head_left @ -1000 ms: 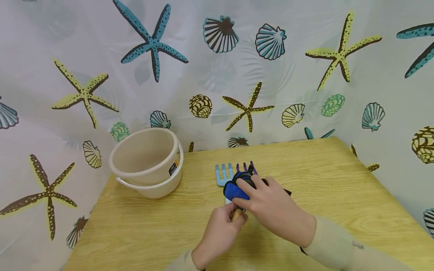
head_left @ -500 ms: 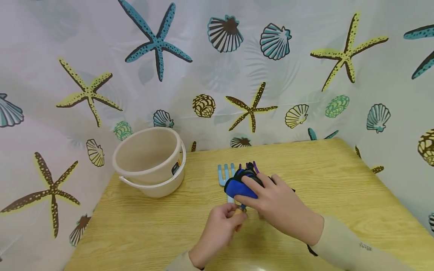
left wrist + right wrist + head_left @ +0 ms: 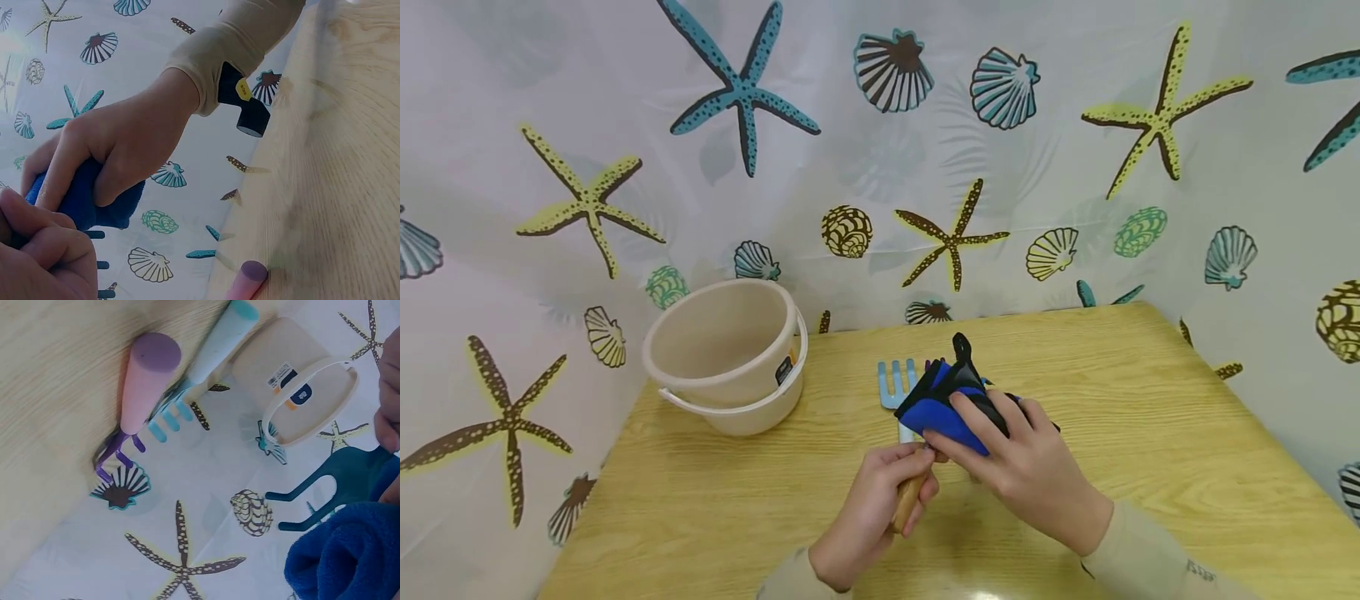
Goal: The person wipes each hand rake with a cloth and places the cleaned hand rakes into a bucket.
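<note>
My left hand [image 3: 880, 504] grips a small garden fork by its wooden handle [image 3: 907, 502]. Teal tines [image 3: 331, 481] show beyond the cloth in the right wrist view. Folded round part of the fork's metal is a blue and black cloth [image 3: 936, 421] with a black loop; its fluffy side shows in the right wrist view. My right hand [image 3: 1030, 467] holds this cloth, fingers spread over it and thumb below. Cloth and hands hide the fork's neck. Behind them lie a light blue hand fork [image 3: 895, 387] and a purple-tined fork with a pink handle [image 3: 147, 387].
Two cream buckets, apparently nested, with a white carrying handle [image 3: 737, 408] stand at the table's back left. The wooden table [image 3: 715, 508] meets a curtain [image 3: 865, 167] printed with starfish and shells at the back and sides.
My left hand has turned and shifted slightly left and down, showing more of the wooden handle. The right hand and cloth have tilted, and the black loop now sticks up.
</note>
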Tool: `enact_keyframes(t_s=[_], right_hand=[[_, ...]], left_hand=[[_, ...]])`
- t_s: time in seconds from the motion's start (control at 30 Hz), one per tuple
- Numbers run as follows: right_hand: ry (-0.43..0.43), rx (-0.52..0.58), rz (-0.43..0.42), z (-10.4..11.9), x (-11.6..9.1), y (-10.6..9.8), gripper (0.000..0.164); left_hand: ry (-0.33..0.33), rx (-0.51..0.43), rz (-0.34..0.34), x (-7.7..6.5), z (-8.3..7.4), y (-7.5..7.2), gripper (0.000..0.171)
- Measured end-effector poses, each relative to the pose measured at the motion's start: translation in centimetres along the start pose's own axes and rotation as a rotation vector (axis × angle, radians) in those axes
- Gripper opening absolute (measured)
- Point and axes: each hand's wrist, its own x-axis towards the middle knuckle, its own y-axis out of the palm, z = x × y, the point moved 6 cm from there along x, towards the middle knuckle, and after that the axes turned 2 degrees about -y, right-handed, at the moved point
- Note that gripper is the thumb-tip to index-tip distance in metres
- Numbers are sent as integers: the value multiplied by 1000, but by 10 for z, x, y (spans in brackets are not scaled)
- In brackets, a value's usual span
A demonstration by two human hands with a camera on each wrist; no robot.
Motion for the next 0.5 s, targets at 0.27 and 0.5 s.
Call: enact_keyframes(t_s=[0.27, 0.5], right_hand=[[122, 62, -8, -21, -6, 7, 48], [249, 100, 75, -48, -9, 9, 51]], left_hand=[[3, -21, 12, -2, -5, 3, 23], [91, 217, -26, -5, -10, 2, 23]])
